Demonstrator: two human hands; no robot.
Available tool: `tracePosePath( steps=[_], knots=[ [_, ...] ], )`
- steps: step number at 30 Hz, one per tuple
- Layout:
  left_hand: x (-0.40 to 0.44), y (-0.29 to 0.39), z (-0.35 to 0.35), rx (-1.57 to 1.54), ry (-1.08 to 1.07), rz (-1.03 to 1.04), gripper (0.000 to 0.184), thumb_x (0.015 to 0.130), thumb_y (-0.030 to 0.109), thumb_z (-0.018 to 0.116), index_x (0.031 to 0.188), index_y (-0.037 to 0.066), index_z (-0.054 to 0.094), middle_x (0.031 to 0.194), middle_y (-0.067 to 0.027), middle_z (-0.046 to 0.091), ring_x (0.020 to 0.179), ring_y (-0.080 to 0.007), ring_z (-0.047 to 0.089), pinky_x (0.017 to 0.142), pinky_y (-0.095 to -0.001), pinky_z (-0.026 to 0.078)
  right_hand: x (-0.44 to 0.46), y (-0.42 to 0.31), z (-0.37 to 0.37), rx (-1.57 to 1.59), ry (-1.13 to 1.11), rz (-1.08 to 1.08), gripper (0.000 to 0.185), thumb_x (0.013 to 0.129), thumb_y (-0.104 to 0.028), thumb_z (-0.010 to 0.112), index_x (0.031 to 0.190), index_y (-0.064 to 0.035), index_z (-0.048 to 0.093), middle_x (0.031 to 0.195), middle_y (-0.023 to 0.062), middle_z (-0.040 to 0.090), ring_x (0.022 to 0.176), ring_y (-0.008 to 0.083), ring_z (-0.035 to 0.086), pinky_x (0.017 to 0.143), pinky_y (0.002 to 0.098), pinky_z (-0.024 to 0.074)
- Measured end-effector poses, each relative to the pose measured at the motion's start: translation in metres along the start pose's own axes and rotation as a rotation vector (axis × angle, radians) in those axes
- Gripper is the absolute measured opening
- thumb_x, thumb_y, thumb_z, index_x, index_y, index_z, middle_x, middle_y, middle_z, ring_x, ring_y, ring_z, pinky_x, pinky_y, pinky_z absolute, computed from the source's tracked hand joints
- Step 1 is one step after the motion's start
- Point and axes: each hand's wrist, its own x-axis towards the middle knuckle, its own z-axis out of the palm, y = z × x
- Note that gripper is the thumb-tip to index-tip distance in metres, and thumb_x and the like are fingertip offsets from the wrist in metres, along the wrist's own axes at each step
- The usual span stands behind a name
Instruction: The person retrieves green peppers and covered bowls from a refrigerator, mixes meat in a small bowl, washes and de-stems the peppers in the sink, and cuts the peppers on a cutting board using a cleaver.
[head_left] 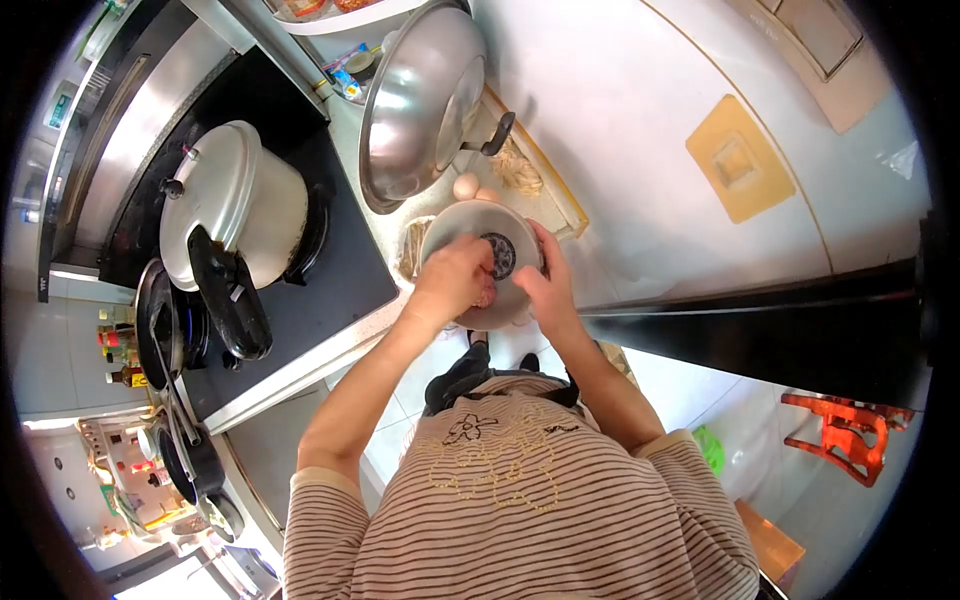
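My right hand [548, 285] grips the side of a pale bowl [470, 219], its fingers on the outer wall and its thumb over the rim. A dark round pattern [499, 256] shows on the bowl's inner bottom. My left hand [455, 280] reaches into the bowl with its fingers curled together. Below those fingers is a small pinkish lump [487, 293] that looks like raw meat, partly hidden by the hand. Just beyond the rim are eggs [466, 186] on the counter.
A large steel wok or basin [425, 105] with a black handle leans beyond the bowl. To the left, a pressure cooker [235, 205] and a frying pan [158, 325] stand on the black stove [325, 300]. An orange-red stool or rack [845, 435] is at right.
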Motion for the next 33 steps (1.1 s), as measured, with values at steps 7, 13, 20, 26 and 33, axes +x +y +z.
tracePosePath(
  steps=[7, 13, 20, 26, 33],
  knots=[
    [-0.007, 0.008, -0.003, 0.296, -0.038, 0.084, 0.031, 0.067, 0.01, 0.069, 0.094, 0.003, 0.054, 0.087, -0.0134, 0.055, 0.085, -0.0337, 0.055, 0.076, -0.04, 0.045, 0.002, -0.011, 0.004, 0.095, 0.046, -0.014, 0.066, 0.068, -0.005, 0.051, 0.131, 0.0024, 0.034, 0.123, 0.0147, 0.045, 0.113, 0.0219, 0.044, 0.098, 0.0304, 0.0329],
    [-0.01, 0.014, -0.003, 0.152, 0.07, 0.124, 0.027, 0.067, 0.01, 0.068, 0.09, 0.005, 0.055, 0.087, -0.0128, 0.056, 0.084, -0.032, 0.055, 0.07, -0.0412, 0.047, 0.009, 0.002, -0.007, 0.145, 0.067, 0.024, 0.066, 0.068, -0.006, 0.05, 0.131, 0.0018, 0.034, 0.124, 0.0147, 0.044, 0.117, 0.0231, 0.042, 0.1, 0.0319, 0.0312],
    [-0.013, 0.007, -0.019, 0.042, 0.272, 0.08, 0.025, 0.069, 0.009, 0.068, 0.093, 0.005, 0.063, 0.085, -0.01, 0.061, 0.08, -0.0294, 0.06, 0.069, -0.0338, 0.051, 0.015, -0.009, 0.001, 0.091, 0.033, 0.048, 0.068, 0.067, -0.008, 0.049, 0.133, 0.0011, 0.033, 0.126, 0.0141, 0.044, 0.117, 0.0233, 0.042, 0.1, 0.0324, 0.0309],
    [0.017, -0.017, -0.105, -0.492, 1.068, -0.303, 0.003, 0.083, 0.005, 0.06, 0.083, 0.003, 0.062, 0.074, 0.0011, 0.059, 0.06, -0.0034, 0.05, 0.049, -0.0164, 0.039, 0.024, -0.008, 0.0, 0.119, 0.057, 0.138, 0.068, 0.066, -0.01, 0.05, 0.132, 0.0005, 0.036, 0.124, 0.0124, 0.047, 0.115, 0.0227, 0.043, 0.098, 0.0317, 0.0323],
    [0.159, -0.187, -0.111, -0.592, 0.747, -0.526, 0.024, 0.068, 0.016, 0.069, 0.089, 0.004, 0.066, 0.076, -0.0081, 0.066, 0.072, -0.0161, 0.062, 0.065, -0.0289, 0.048, 0.024, -0.004, -0.006, 0.134, 0.189, 0.187, 0.063, 0.065, -0.01, 0.048, 0.127, -0.0014, 0.041, 0.116, 0.0113, 0.051, 0.108, 0.0223, 0.05, 0.092, 0.0319, 0.0407]
  ],
)
